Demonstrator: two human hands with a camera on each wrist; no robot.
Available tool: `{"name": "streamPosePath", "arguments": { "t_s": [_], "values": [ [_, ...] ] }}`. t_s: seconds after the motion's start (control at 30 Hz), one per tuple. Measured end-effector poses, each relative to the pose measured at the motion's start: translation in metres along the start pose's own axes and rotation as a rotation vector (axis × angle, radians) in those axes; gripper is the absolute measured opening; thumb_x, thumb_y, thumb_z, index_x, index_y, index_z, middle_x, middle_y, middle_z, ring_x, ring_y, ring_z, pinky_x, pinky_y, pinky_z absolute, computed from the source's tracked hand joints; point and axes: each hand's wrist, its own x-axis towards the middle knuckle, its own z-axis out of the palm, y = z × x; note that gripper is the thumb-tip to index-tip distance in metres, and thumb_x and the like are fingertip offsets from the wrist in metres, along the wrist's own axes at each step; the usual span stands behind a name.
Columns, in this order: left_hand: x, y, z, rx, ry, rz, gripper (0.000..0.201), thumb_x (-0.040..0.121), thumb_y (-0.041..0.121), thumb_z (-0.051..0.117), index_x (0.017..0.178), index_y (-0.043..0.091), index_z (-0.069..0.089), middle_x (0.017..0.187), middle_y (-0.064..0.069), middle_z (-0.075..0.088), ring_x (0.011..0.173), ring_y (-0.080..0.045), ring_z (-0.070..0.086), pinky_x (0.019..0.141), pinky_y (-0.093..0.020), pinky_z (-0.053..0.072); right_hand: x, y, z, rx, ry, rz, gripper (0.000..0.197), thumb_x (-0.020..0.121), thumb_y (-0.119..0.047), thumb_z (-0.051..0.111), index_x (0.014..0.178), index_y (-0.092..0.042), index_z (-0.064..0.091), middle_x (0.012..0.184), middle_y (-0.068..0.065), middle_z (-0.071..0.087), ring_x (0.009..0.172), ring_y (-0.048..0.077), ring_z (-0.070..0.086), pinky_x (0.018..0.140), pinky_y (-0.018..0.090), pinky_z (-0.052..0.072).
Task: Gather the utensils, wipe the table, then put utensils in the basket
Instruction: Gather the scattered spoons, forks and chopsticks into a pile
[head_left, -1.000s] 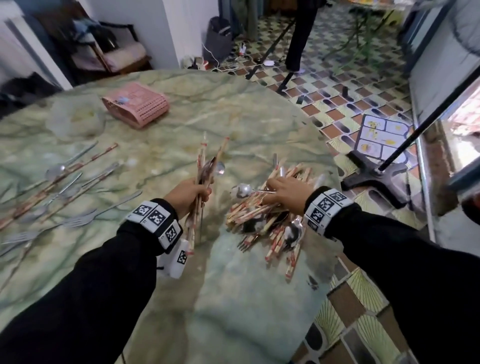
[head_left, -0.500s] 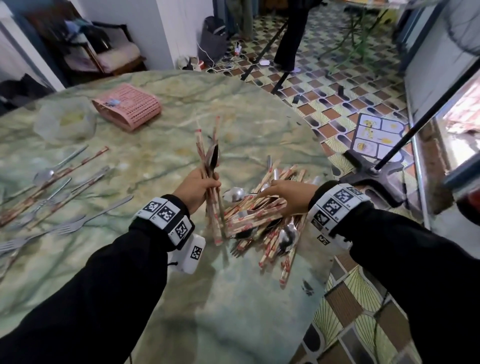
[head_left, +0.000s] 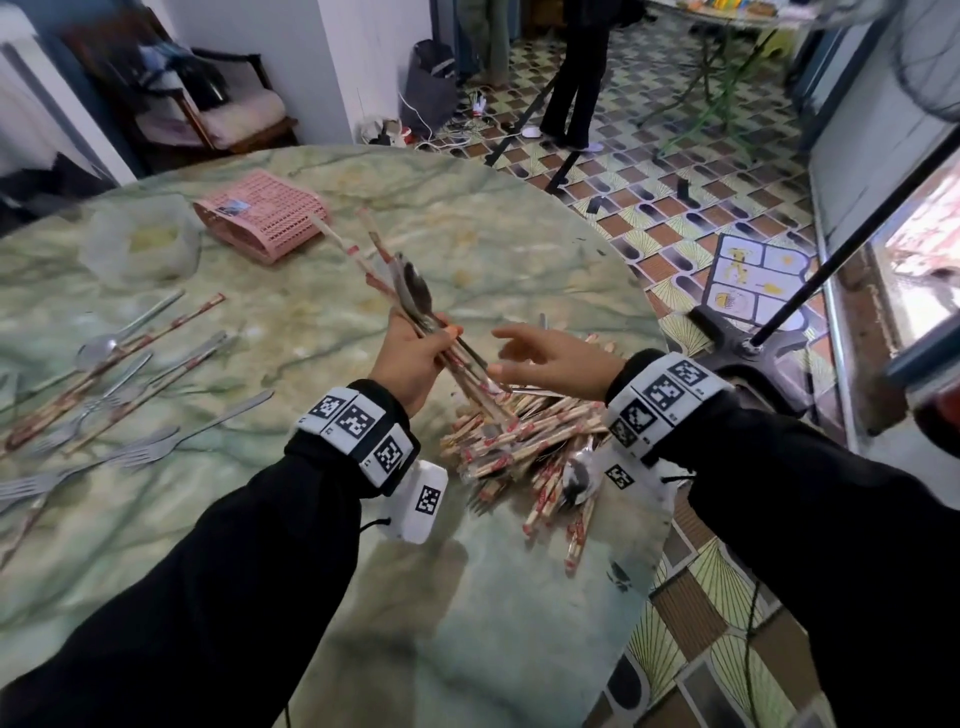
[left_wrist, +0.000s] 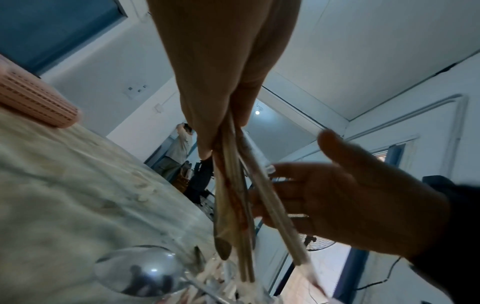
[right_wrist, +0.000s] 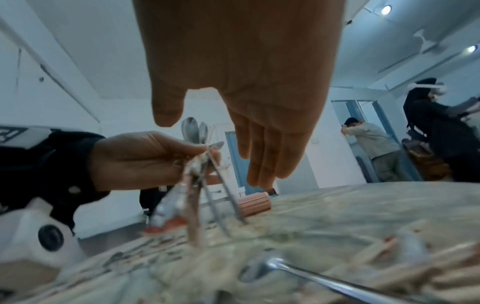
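Observation:
My left hand (head_left: 415, 358) grips a bundle of wrapped chopsticks and spoons (head_left: 410, 296), tilted up and to the left, its lower ends over the pile. The same bundle (left_wrist: 233, 205) hangs from my fingers in the left wrist view. My right hand (head_left: 550, 358) hovers just right of the bundle with straight fingers, holding nothing; in the right wrist view its fingers (right_wrist: 262, 156) point down beside the bundle (right_wrist: 200, 164). A pile of wrapped chopsticks, spoons and forks (head_left: 524, 441) lies at the table's right edge. The pink basket (head_left: 262, 213) lies on its side at the far left.
More forks, spoons and chopsticks (head_left: 104, 395) lie scattered on the left of the green marble table (head_left: 467, 623). A translucent container (head_left: 140, 244) stands beside the basket. A black stand base (head_left: 743, 348) sits on the tiled floor right of the table. A person (head_left: 576, 73) stands far behind.
My left hand has carried the bundle right, over the pile, tilting its tops to the left. My right hand has lifted off the pile and spread toward the bundle.

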Motion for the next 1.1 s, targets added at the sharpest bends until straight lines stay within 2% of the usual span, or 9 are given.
{"name": "streamPosePath", "arguments": {
  "t_s": [0.1, 0.33, 0.43, 0.53, 0.63, 0.7, 0.77, 0.9, 1.1],
  "values": [
    [-0.004, -0.002, 0.014, -0.008, -0.041, 0.030, 0.032, 0.088, -0.015, 0.044, 0.101, 0.013, 0.038, 0.082, -0.004, 0.049, 0.074, -0.018, 0.053, 0.070, -0.031, 0.048, 0.009, -0.012, 0.013, 0.024, -0.043, -0.047, 0.073, 0.077, -0.047, 0.069, 0.136, -0.016, 0.039, 0.125, 0.006, 0.057, 0.112, 0.020, 0.057, 0.098, 0.035, 0.046],
    [-0.004, -0.014, 0.017, -0.018, -0.082, 0.003, 0.027, 0.088, -0.016, 0.044, 0.104, 0.005, 0.039, 0.076, -0.007, 0.050, 0.073, -0.021, 0.055, 0.074, -0.037, 0.048, 0.010, -0.004, 0.017, -0.055, 0.032, 0.017, 0.056, 0.081, -0.021, 0.071, 0.128, -0.008, 0.044, 0.116, 0.012, 0.061, 0.096, 0.022, 0.061, 0.087, 0.034, 0.050],
    [0.002, -0.014, 0.016, 0.056, -0.052, 0.027, 0.035, 0.086, -0.016, 0.047, 0.115, 0.002, 0.040, 0.077, -0.003, 0.050, 0.075, -0.017, 0.053, 0.069, -0.028, 0.045, 0.004, 0.004, 0.011, -0.079, 0.032, 0.050, 0.064, 0.080, -0.028, 0.071, 0.133, -0.011, 0.041, 0.120, 0.010, 0.059, 0.110, 0.021, 0.057, 0.095, 0.031, 0.045],
    [0.021, -0.005, 0.013, 0.272, -0.071, 0.134, 0.052, 0.085, -0.015, 0.049, 0.133, 0.001, 0.035, 0.097, 0.004, 0.055, 0.093, -0.011, 0.052, 0.073, -0.011, 0.046, -0.007, 0.019, -0.001, -0.120, 0.056, 0.096, 0.069, 0.080, -0.031, 0.070, 0.139, -0.015, 0.036, 0.128, 0.009, 0.054, 0.119, 0.021, 0.051, 0.099, 0.029, 0.041],
    [0.045, 0.003, 0.009, 0.661, -0.287, 0.313, 0.042, 0.085, -0.009, 0.051, 0.126, -0.004, 0.042, 0.114, -0.003, 0.053, 0.105, -0.010, 0.048, 0.085, -0.007, 0.040, -0.021, 0.039, -0.014, -0.222, 0.080, 0.148, 0.068, 0.081, -0.029, 0.069, 0.139, -0.017, 0.036, 0.132, 0.008, 0.053, 0.121, 0.020, 0.050, 0.098, 0.029, 0.040],
    [0.060, 0.006, 0.006, 0.893, -0.405, 0.399, 0.029, 0.081, -0.011, 0.050, 0.109, -0.007, 0.053, 0.106, -0.017, 0.060, 0.101, -0.018, 0.053, 0.087, -0.027, 0.040, -0.030, 0.052, -0.020, -0.296, 0.080, 0.171, 0.066, 0.082, -0.028, 0.068, 0.139, -0.016, 0.037, 0.136, 0.007, 0.050, 0.123, 0.020, 0.048, 0.102, 0.031, 0.038],
    [0.070, 0.007, 0.007, 1.134, -0.534, 0.474, 0.020, 0.077, -0.014, 0.048, 0.087, -0.003, 0.063, 0.089, -0.024, 0.064, 0.087, -0.024, 0.056, 0.076, -0.030, 0.037, -0.040, 0.064, -0.023, -0.383, 0.066, 0.195, 0.063, 0.085, -0.028, 0.065, 0.139, -0.014, 0.037, 0.139, 0.006, 0.047, 0.125, 0.020, 0.046, 0.104, 0.031, 0.036],
    [0.075, 0.003, 0.017, 1.459, -0.915, 0.831, 0.009, 0.062, 0.003, 0.065, 0.054, 0.008, 0.063, 0.055, -0.010, 0.059, 0.060, -0.029, 0.058, 0.074, -0.032, 0.033, -0.055, 0.083, -0.023, -0.430, 0.101, 0.257, 0.056, 0.087, -0.027, 0.063, 0.136, -0.015, 0.042, 0.135, 0.008, 0.048, 0.121, 0.020, 0.049, 0.098, 0.024, 0.035],
    [0.080, -0.015, 0.038, 1.711, -1.357, 1.161, 0.022, 0.049, 0.000, 0.078, 0.052, 0.017, 0.065, 0.059, 0.000, 0.062, 0.069, -0.025, 0.063, 0.091, -0.035, 0.045, -0.059, 0.097, -0.013, -0.342, 0.122, 0.277, 0.051, 0.087, -0.023, 0.062, 0.134, -0.015, 0.045, 0.132, 0.008, 0.052, 0.119, 0.019, 0.049, 0.098, 0.021, 0.033]
  ]
}}
